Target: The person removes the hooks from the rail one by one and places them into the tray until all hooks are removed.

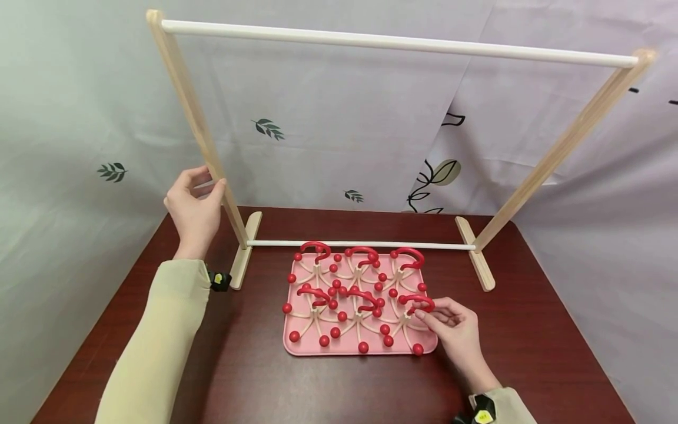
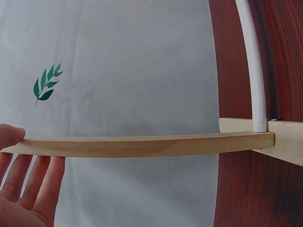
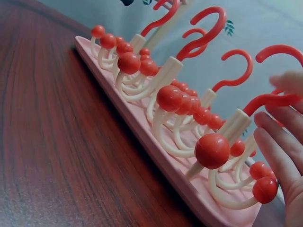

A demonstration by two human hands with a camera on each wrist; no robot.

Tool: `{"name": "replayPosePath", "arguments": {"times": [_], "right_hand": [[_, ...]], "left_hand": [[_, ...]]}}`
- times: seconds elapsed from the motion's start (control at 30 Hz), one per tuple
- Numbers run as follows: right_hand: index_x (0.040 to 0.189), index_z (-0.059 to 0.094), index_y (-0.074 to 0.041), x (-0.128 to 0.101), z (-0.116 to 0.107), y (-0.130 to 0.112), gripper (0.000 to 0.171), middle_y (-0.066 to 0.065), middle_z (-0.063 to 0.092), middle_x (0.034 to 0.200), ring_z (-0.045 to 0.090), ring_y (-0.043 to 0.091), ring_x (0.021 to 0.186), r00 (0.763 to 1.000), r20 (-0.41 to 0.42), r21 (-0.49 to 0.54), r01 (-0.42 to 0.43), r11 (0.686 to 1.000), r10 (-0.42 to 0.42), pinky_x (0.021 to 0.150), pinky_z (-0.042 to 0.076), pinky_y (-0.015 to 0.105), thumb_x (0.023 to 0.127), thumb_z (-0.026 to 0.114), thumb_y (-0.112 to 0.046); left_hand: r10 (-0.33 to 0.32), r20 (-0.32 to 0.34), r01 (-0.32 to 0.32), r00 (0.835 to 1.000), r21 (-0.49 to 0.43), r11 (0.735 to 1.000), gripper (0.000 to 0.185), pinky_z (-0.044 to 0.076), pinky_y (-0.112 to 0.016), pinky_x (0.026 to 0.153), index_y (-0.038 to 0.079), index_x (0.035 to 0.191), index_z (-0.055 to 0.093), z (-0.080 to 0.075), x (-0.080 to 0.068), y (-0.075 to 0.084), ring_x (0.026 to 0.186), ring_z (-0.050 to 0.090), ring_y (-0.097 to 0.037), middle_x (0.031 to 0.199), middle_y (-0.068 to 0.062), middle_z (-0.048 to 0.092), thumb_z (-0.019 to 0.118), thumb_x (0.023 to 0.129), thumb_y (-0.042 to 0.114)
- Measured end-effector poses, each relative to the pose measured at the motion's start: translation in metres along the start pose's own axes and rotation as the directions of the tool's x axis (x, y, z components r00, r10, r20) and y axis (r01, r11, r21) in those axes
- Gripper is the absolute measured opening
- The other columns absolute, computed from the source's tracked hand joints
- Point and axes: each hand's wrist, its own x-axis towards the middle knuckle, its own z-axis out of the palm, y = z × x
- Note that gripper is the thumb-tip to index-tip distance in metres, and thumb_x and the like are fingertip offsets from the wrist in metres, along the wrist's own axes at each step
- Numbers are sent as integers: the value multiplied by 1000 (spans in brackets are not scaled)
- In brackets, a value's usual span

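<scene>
My left hand holds the left wooden post of an upright rack, thumb on one side and fingers on the other. In the left wrist view the same post runs from the fingers to its foot. My right hand is at the front right hanger, with its red hook between thumb and fingers. Several such hangers, each with cream curved arms tipped with red balls, stand in two rows on a pink tray. The front right hanger still sits among the others on the tray.
The rack's white top bar spans both posts, and a thin white lower bar runs behind the tray. Wooden feet support it on the dark red table. A pale leaf-patterned cloth hangs behind.
</scene>
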Motion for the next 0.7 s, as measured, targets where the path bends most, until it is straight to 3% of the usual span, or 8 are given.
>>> {"name": "replayPosePath", "arguments": {"times": [0.13,0.27,0.47,0.6,0.7], "right_hand": [[114,65,17,1,-3,-6,33,18,74,106,75,24,91,1000,-4,13,30,999,-30,78,61,32,82,73,20],[119,61,20,7,-10,-14,31,21,71,116,72,30,102,990,35,48,134,990,-136,86,58,33,89,63,21],[119,55,28,23,-23,-29,29,34,65,119,69,36,109,933,55,138,346,928,-356,94,55,40,97,40,15],[121,54,29,35,-37,-39,31,34,62,126,65,33,118,908,19,77,417,906,-420,104,49,34,96,42,16],[127,55,24,44,-48,-47,36,32,58,134,57,30,129,900,9,-48,436,899,-436,110,42,28,94,48,14]], "left_hand": [[-8,6,8,1000,-18,1000,30,58,-27,86,16,122,73,0,-1,1,95,71,-12,113,-5,72,76,93,22],[-14,10,15,1000,-28,1000,30,58,-26,86,15,122,73,1,0,3,95,71,-12,114,-6,72,76,93,22],[-17,4,17,1000,-31,999,31,58,-26,85,15,122,73,1,1,3,95,71,-11,114,-6,72,77,92,22],[-20,7,20,1000,-31,999,31,58,-26,85,14,122,73,0,0,2,95,71,-12,113,-6,72,77,92,22],[-14,11,14,1000,-22,1000,31,58,-25,85,14,122,73,-1,0,1,95,71,-11,114,-6,72,77,92,22]]}}
